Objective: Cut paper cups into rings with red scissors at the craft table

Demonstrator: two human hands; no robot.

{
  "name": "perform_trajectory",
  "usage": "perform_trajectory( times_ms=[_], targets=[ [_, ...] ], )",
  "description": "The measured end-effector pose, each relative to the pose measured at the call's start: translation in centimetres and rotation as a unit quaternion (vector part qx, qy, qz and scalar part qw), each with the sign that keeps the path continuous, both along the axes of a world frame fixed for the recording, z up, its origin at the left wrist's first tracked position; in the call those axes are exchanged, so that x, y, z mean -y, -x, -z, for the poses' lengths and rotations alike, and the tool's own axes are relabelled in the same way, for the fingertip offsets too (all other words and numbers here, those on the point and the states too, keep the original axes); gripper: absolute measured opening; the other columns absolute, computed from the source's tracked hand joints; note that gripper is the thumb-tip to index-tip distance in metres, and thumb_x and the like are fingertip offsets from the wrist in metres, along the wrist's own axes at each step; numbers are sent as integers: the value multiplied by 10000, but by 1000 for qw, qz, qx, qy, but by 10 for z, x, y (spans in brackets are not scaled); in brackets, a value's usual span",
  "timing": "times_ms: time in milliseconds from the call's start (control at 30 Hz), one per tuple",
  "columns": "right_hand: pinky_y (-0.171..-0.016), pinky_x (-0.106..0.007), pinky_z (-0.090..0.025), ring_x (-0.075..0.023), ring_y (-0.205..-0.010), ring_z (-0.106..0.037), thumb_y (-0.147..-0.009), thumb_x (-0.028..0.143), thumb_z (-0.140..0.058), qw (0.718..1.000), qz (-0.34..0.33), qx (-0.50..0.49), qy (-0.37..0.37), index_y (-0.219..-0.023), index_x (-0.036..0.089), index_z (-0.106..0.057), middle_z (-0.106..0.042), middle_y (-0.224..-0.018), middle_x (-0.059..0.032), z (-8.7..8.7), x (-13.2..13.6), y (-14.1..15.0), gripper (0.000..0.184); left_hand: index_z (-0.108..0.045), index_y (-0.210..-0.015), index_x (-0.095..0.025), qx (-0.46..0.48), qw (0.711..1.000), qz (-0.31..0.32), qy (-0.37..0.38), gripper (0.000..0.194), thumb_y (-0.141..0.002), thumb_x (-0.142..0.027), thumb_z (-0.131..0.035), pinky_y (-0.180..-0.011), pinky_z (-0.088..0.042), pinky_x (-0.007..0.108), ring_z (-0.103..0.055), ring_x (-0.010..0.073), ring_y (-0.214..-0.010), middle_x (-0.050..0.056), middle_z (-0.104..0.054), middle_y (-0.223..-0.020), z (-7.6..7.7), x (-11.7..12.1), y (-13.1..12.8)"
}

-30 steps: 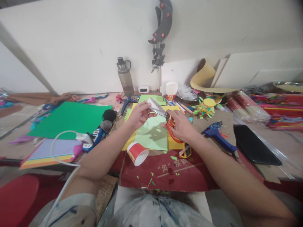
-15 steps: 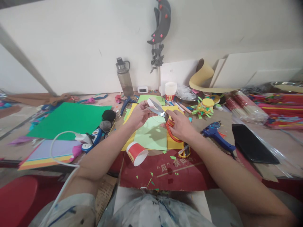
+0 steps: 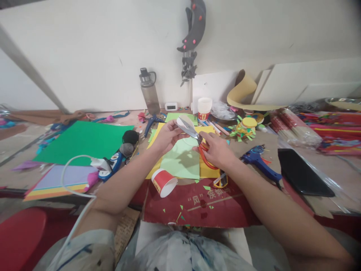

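Pinched in the left hand (image 3: 168, 137), a white round piece (image 3: 182, 121) is up above the pale green paper (image 3: 182, 165). The right hand (image 3: 216, 150) grips the scissors (image 3: 194, 134), close to the left hand, so a slip could nip a finger.

Bench (image 3: 345, 182), pinkish-brown, spans the frame's width. Lower centre: red printed cardboard (image 3: 220, 214), overhanging front edge. Left: green sheet (image 3: 84, 141), lying flat; nearer the front edge, fanned coloured paper (image 3: 60, 178). Upper centre: lidded bottle (image 3: 150, 97), standing; small white device (image 3: 171, 107) near it. Right edge: coloured bundles (image 3: 338, 132); wrapped sticks (image 3: 295, 127) just left of them.
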State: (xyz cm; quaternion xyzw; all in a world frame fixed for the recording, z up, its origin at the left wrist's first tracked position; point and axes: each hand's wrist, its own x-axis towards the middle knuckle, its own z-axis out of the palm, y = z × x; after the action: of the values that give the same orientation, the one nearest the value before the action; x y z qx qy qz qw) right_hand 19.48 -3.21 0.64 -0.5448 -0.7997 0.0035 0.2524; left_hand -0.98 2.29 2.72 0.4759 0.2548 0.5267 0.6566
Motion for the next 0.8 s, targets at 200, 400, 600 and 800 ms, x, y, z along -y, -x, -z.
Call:
perform_trajectory(
  times_ms=[200,400,600,800],
  targets=[
    [-701,-330,-414,-287,-899,-636,-962,578,-490,1000,20,24,1,-1272,181,-613,-682,-1034,-149,-1,2,0,518,-634,-853,-147,4,1000,2,-6,423,-611,-299,-947,-789,-612,310,-702,135,-803,11,-733,-866,0,0,0],
    [-694,-325,-406,-285,-885,-645,-963,571,-496,999,20,31,-2,-1262,188,-615,-700,-1005,-144,0,1,-1,500,-638,-853,-145,-6,1000,0,3,451,-586,-320,-957,-844,-605,335,-706,139,-806,9,-727,-859,-2,2,0],
    [-698,-333,-408,-293,-888,-665,-971,566,-480,999,24,43,6,-1269,181,-615,-716,-1008,-143,-2,2,0,505,-624,-824,-143,-1,1000,5,7,458,-565,-302,-967,-833,-614,332,-699,130,-768,-6,-714,-807,-5,3,0],
    [-704,-341,-420,-300,-877,-674,-974,571,-466,999,27,39,11,-1222,175,-627,-723,-971,-150,-1,3,0,495,-623,-825,-138,-5,1000,6,18,430,-589,-269,-957,-835,-623,326,-684,112,-745,-16,-692,-780,-8,6,0]
  ],
)
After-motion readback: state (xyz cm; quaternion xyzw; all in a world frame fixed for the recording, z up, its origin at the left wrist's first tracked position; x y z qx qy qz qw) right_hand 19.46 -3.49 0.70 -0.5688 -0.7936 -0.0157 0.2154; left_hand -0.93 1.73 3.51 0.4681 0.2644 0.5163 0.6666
